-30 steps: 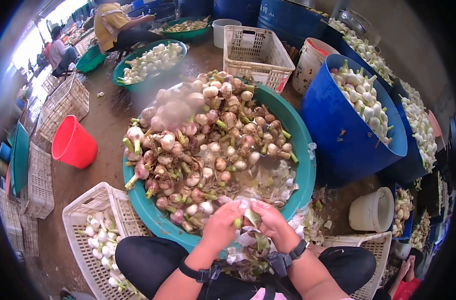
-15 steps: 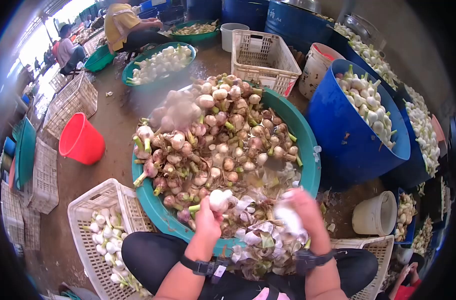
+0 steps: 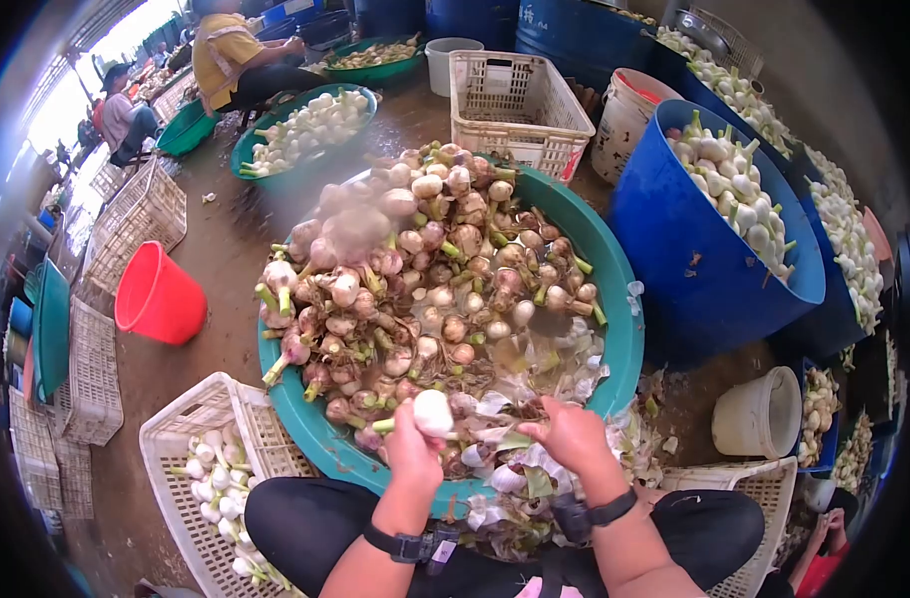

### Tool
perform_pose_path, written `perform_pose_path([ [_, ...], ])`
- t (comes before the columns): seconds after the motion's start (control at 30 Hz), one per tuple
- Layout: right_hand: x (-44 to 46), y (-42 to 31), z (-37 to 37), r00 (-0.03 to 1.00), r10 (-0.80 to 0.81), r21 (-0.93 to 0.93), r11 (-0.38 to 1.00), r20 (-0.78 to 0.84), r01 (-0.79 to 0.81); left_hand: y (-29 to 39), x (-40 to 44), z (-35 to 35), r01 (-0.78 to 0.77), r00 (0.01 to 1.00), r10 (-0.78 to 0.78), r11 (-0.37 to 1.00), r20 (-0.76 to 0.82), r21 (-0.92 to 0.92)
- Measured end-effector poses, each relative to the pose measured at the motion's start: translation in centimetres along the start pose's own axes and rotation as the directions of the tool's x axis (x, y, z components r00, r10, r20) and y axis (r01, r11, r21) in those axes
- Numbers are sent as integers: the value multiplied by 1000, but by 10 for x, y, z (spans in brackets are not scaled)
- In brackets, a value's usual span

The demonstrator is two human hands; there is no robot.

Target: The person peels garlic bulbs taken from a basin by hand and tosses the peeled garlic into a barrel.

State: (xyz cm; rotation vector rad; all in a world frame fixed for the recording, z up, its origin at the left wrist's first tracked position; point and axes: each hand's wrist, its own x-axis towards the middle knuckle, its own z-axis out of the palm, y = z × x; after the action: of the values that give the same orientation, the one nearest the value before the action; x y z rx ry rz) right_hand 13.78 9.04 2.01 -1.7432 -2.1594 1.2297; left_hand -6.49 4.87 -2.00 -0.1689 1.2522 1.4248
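Observation:
My left hand [image 3: 413, 453] is closed on a peeled white garlic bulb [image 3: 433, 412], its green stem end pointing left, above the front of a wide green tub [image 3: 619, 289]. My right hand [image 3: 575, 439] is over the tub's front right, thumb apart from the fingers, close to a heap of loose garlic skins [image 3: 520, 478]. No bulb shows in it. Unpeeled garlic bulbs [image 3: 465, 239] with brownish, purplish skins are piled in the tub, some lying in murky water. A blurry smudge covers part of the pile at upper left.
A white crate [image 3: 181, 478] of peeled bulbs stands beside my left knee. A blue barrel [image 3: 664, 239] of white bulbs is at right. Around the tub are a red bucket [image 3: 161, 294], a white crate [image 3: 520, 105] and a white bucket [image 3: 759, 414]. A person in yellow [image 3: 221, 60] sits farther back.
My right hand has moved left and down toward the skins, and the white piece blurred in it before no longer shows there. My left hand still grips the bulb. The view has shifted slightly.

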Motion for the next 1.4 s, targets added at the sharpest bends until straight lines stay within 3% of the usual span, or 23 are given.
perform_pose_path([
  [0.07,9,14,25,923,-86,-49,996,-376,73,-3,-11,13,-117,993,120,897,21,426],
  [0.1,15,4,34,966,126,473,881,-226,-4,-11,-9,11,-313,948,228,803,223,507],
  [0.13,19,-3,42,971,237,847,513,18,-141,-21,-7,7,-500,856,295,677,424,540],
  [0.17,29,5,44,915,206,917,130,347,-377,-24,-11,11,-579,796,342,668,498,467],
  [0.23,51,21,26,941,89,898,-341,327,-279,-14,-19,16,-579,802,358,665,479,472],
  [0.3,42,-21,-63,953,-231,761,-649,-198,0,-7,-11,10,-440,890,306,770,338,462],
  [0.33,60,-19,-80,956,-230,762,-648,-180,-12,-9,-10,9,-429,897,303,774,322,465],
  [0.4,91,-12,-95,913,1,900,-168,-408,403,-8,-7,13,-314,946,224,815,235,487],
  [0.43,117,-7,-75,959,12,948,151,-284,279,-13,-3,16,-290,950,193,834,245,469],
  [0.47,143,0,-52,992,9,726,683,-126,86,-15,0,18,-295,949,200,833,242,468],
  [0.53,200,47,19,994,-102,108,989,43,97,-19,5,20,-392,912,253,767,322,508],
  [0.6,209,64,53,989,-150,-172,974,-15,145,-16,8,20,-397,912,274,776,305,490],
  [0.67,207,57,68,982,-122,115,984,-143,138,-10,8,18,-317,948,271,823,166,470],
  [0.73,170,26,62,994,-105,416,905,16,89,-18,18,6,-335,942,302,803,148,493],
  [0.8,107,-17,51,970,-225,741,666,91,86,-22,20,10,-556,819,481,534,312,637],
  [0.83,86,-21,60,942,-323,697,697,95,168,-18,14,18,-642,763,492,502,419,580],
  [0.93,35,-41,45,902,-431,-218,877,35,428,-14,13,11,-454,891,330,595,314,663],
  [1.03,24,-33,48,750,-640,-422,734,-169,531,-14,9,9,-427,902,278,472,330,771],
  [1.2,16,-7,62,835,-550,-370,779,-17,506,-27,21,-2,-475,879,185,391,439,788],
  [1.27,15,-3,56,839,-542,-283,811,-36,512,-39,30,-10,-260,914,-42,704,404,661],
  [1.3,16,-6,49,973,-219,112,971,73,210,-30,18,-1,-265,911,-40,705,411,658],
  [1.33,17,-8,42,952,67,427,882,300,-197,-20,5,8,-220,903,-85,749,420,625],
  [1.4,10,-14,38,905,226,535,744,361,-399,-14,-5,13,-174,890,-131,788,438,590],
])
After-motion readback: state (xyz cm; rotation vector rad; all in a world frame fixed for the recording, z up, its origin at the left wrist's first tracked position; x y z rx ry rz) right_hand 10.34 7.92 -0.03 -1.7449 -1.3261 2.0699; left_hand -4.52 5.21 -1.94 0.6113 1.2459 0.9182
